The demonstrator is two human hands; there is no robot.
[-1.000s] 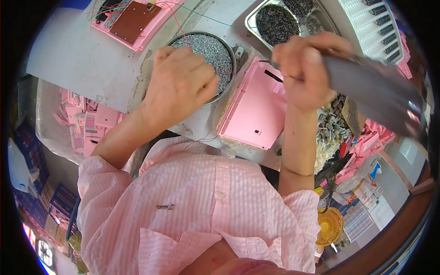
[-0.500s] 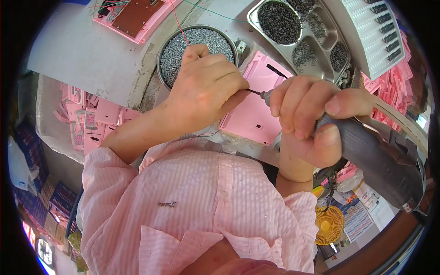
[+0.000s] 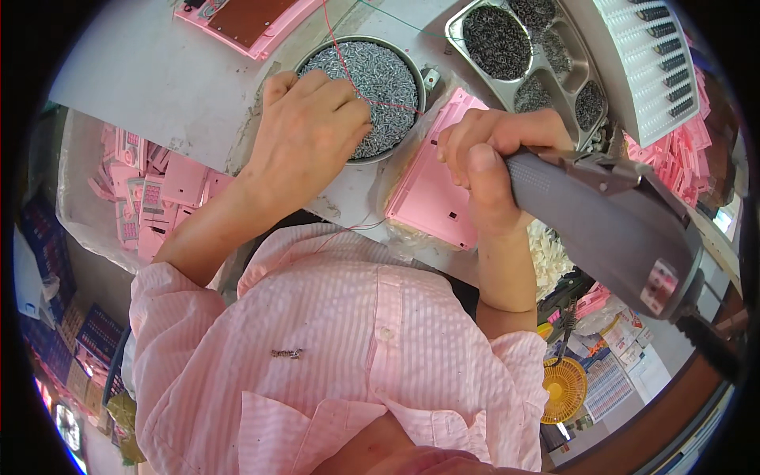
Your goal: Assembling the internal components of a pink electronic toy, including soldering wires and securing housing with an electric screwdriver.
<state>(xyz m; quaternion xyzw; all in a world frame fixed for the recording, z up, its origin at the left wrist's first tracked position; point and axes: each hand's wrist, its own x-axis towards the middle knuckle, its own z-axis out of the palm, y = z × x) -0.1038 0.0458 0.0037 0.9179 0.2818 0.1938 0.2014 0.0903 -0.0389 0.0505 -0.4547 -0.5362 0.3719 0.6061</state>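
Note:
My right hand [image 3: 495, 154] is wrapped round a dark grey electric screwdriver [image 3: 594, 218], held over the right side of a pink plastic panel [image 3: 431, 198]. Its tip is hidden behind my fingers. My left hand [image 3: 313, 142] lies across the left rim of a round metal bowl [image 3: 419, 71] full of small silvery screws [image 3: 388, 79]. Its fingers are curled and closed, and whatever they may hold is hidden. A thin red wire [image 3: 340, 51] runs over the screws, bending close to my left fingers.
A compartmented metal tray [image 3: 538, 75] of dark screws and small parts stands at the back right, beside a white ribbed holder [image 3: 645, 71] with black pieces. Pink parts [image 3: 186, 182] fill a plastic-lined box at left. A pink-framed brown board [image 3: 253, 24] lies at far left.
My left hand has moved left and down, away from the screwdriver tip, to the bowl's left rim. The screwdriver has swung, and my right hand has shifted slightly left. The view has shifted a little.

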